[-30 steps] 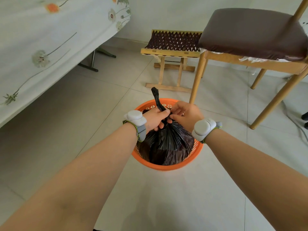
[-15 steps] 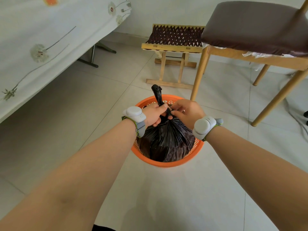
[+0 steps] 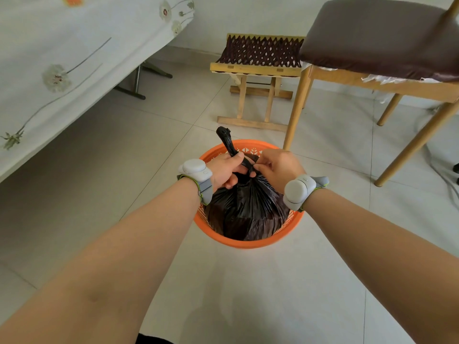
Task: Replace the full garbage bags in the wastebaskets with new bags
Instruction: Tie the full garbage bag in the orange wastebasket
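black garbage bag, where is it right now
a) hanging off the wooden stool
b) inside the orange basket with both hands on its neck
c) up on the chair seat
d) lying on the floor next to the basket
b: the black garbage bag sits inside the orange wastebasket, and the left hand and right hand both grip its twisted neck.

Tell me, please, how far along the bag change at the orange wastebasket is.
Done: the black garbage bag has its top gathered into a twisted neck. In hand: the left hand grips that neck and the right hand pinches it, apparently tying it off. Left: the bag sits inside the orange wastebasket, so it must be lifted out and a fresh bag fitted; none is in view.
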Motion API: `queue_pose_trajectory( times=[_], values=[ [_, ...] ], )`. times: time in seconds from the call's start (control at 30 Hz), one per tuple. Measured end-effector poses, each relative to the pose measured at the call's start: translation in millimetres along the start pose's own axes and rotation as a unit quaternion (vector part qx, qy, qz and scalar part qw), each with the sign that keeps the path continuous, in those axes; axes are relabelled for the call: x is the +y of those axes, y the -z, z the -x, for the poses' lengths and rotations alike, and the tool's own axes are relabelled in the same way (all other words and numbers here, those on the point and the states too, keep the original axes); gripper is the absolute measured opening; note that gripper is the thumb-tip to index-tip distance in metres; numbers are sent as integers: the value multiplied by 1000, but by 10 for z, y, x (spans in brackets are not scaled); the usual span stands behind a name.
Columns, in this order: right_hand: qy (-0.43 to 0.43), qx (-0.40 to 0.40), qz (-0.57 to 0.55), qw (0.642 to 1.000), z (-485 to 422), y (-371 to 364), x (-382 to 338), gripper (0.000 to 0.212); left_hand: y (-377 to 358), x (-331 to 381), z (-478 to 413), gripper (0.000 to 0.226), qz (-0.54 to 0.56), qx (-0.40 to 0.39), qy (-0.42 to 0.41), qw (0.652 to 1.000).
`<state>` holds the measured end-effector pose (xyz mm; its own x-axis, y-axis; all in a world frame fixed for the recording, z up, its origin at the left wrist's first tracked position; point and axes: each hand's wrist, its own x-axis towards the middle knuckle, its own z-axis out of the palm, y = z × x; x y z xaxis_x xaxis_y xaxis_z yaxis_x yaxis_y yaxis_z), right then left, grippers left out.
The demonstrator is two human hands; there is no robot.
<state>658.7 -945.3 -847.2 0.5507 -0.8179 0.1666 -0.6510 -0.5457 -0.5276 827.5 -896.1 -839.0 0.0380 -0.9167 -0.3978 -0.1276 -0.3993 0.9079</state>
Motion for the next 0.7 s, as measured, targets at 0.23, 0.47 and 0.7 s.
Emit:
queue_pose_trajectory(
  times=[0.23, 0.47, 0.7],
  values=[
    [-3, -23, -93, 995, 30, 33, -107, 22, -5, 8, -18, 43, -49, 62, -31, 996],
    [-112, 25, -251, 961, 4, -35, -187, 6, -47, -26, -14, 16, -91, 79, -61, 991],
    [-215, 56, -259, 940, -6, -79, -244, 8, -202, -65, 48, 29, -222, 160, -125, 954]
  ],
)
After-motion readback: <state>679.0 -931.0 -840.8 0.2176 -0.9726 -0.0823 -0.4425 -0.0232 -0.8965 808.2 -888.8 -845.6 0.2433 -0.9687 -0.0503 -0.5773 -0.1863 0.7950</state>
